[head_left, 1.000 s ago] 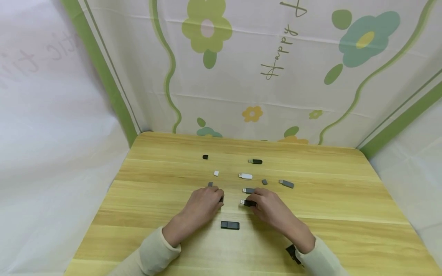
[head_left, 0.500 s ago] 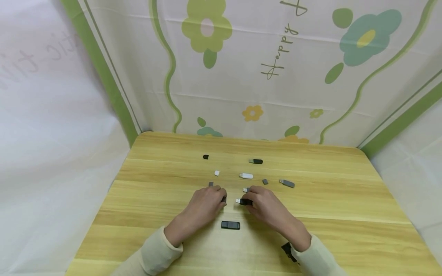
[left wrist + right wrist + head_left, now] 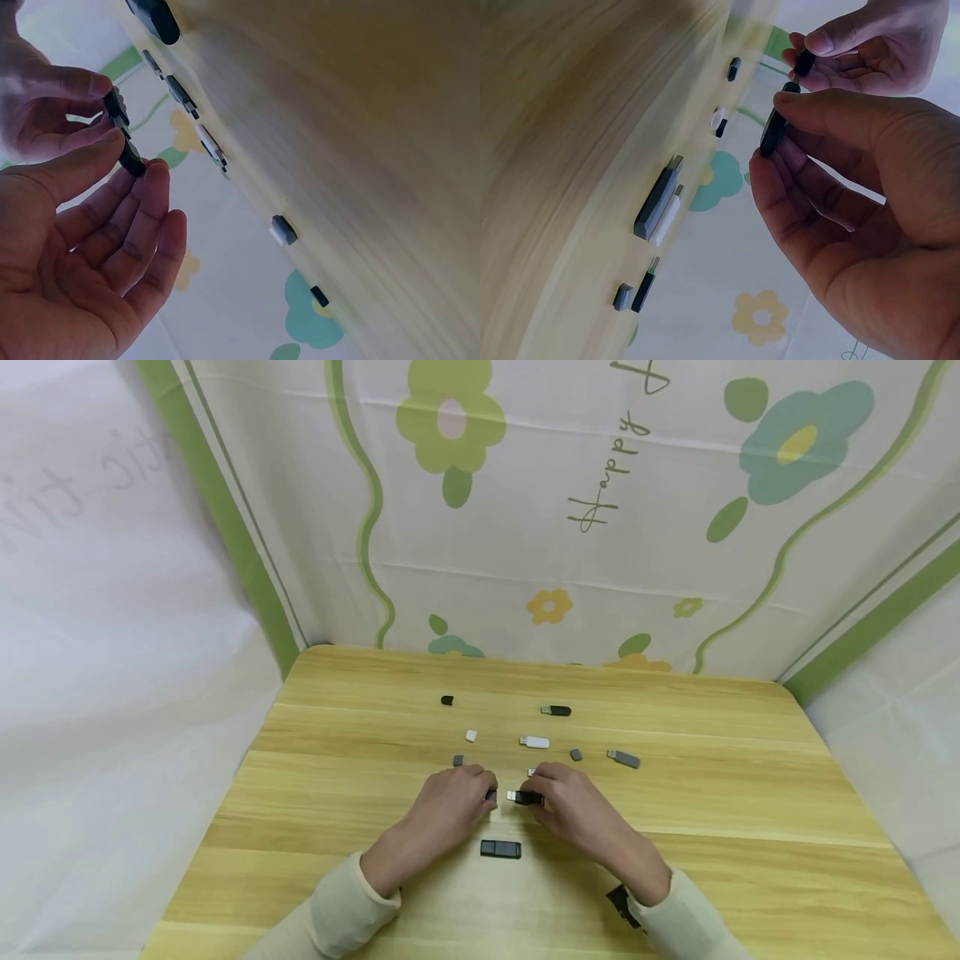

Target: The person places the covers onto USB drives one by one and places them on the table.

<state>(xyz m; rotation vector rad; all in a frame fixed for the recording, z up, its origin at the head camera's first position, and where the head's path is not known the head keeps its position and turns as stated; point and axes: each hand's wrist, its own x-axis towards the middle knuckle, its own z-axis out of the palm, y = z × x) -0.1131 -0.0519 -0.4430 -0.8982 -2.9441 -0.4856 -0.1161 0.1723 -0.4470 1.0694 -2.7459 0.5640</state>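
Between thumb and fingers, my left hand (image 3: 446, 806) pinches a small black cap (image 3: 132, 159). Facing it, my right hand (image 3: 577, 802) grips a black USB flash drive (image 3: 775, 129) by its body, the metal plug pointing left at the cap. In the head view a narrow gap parts plug and cap; both wrist views show them nearly in line, raised off the tabletop. A grey flash drive (image 3: 531, 772) lies just beyond the right fingers, mostly hidden by them. Past the left knuckles rests a grey cap (image 3: 458, 761).
On the wooden table (image 3: 337, 877), a black capped flash drive (image 3: 500, 849) lies nearest me. Farther back are black (image 3: 557, 711), white (image 3: 535, 742) and grey (image 3: 624, 759) uncapped drives. Loose caps are black (image 3: 447, 701), white (image 3: 471, 736) and grey (image 3: 576, 755). A patterned curtain (image 3: 510, 543) hangs behind.
My right hand has moved left with the flash drive, and my left hand has shifted slightly right with the cap. The gap between plug and cap has narrowed.
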